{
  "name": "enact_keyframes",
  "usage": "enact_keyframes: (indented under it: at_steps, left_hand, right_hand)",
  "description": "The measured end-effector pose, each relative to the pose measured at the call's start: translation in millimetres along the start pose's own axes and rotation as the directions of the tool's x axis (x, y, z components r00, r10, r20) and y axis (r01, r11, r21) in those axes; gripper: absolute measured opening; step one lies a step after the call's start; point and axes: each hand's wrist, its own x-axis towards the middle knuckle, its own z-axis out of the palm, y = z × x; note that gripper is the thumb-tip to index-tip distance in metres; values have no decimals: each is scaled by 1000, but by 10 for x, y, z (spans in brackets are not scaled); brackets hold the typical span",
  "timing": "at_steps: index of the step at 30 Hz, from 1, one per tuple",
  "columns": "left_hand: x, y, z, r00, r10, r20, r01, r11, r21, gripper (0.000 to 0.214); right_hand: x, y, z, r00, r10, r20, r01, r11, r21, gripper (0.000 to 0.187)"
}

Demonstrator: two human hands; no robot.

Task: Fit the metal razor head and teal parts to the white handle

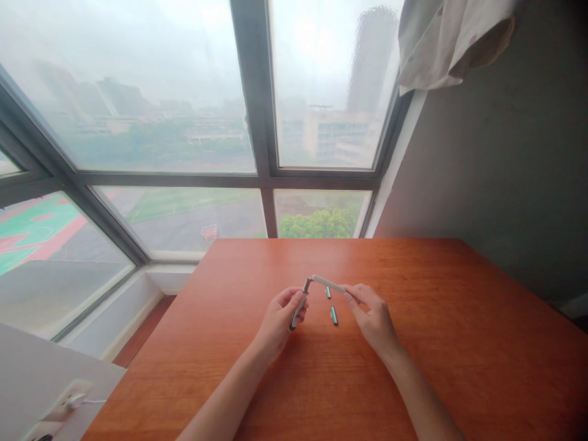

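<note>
My left hand [280,315] is closed round a slim grey stick-shaped device [299,306], held a little above the wooden table [413,367]. My right hand [372,315] pinches the end of a thin pale strip [328,283] that meets the top of the grey device at an angle. Two small green batteries lie on the table between my hands, one [334,315] nearer me and one [327,293] just behind it, partly under the pale strip.
The table stands against a large window [257,171] with dark frames. A grey wall [505,171] runs along the right side. A pale cloth [441,43] hangs at the upper right. At the lower left, a white surface holds a plugged-in socket [68,401].
</note>
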Motion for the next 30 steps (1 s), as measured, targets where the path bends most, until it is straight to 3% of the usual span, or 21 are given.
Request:
enact_keyframes:
  at_steps: [30]
  left_hand:
    - [4, 17, -18, 999, 3, -35, -3, 1000, -5, 34]
  right_hand:
    - [-5, 42, -8, 1000, -2, -22, 1, 1000, -28, 24]
